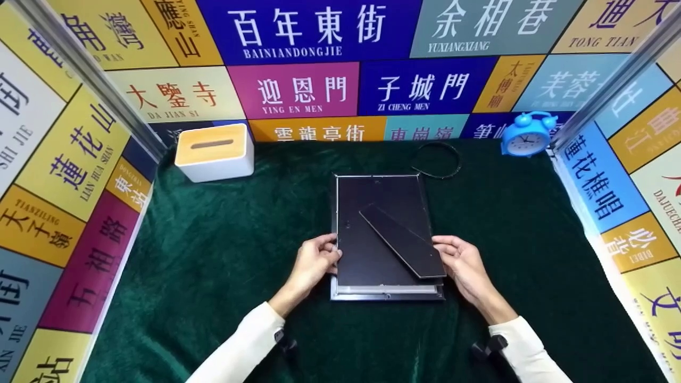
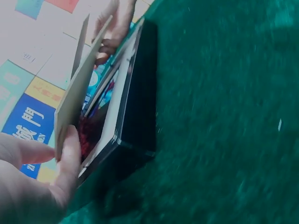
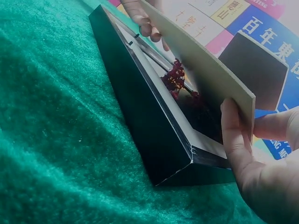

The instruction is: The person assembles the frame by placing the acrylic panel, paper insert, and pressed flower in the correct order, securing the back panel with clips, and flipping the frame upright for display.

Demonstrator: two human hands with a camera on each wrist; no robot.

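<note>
A picture frame [image 1: 387, 296] lies face down on the green cloth. Its black backing board [image 1: 354, 255] is tilted up out of the frame along the near side, with the slanted easel leg [image 1: 404, 244] on top of it. My left hand [image 1: 314, 260] pinches the board's left edge between thumb and fingers. On the opposite edge my right hand [image 1: 468, 266] pinches the same board. Through the gap, the right wrist view shows a dark red flower-like shape [image 3: 175, 79] and the frame's pale inner border [image 3: 180, 114].
At the back left stands a white tissue box [image 1: 213, 167] with a wooden lid. A thin dark hoop [image 1: 457, 162] lies behind the frame. The blue alarm clock [image 1: 526, 135] is at the back right. Panels printed with signs [image 1: 303, 88] wall in the table.
</note>
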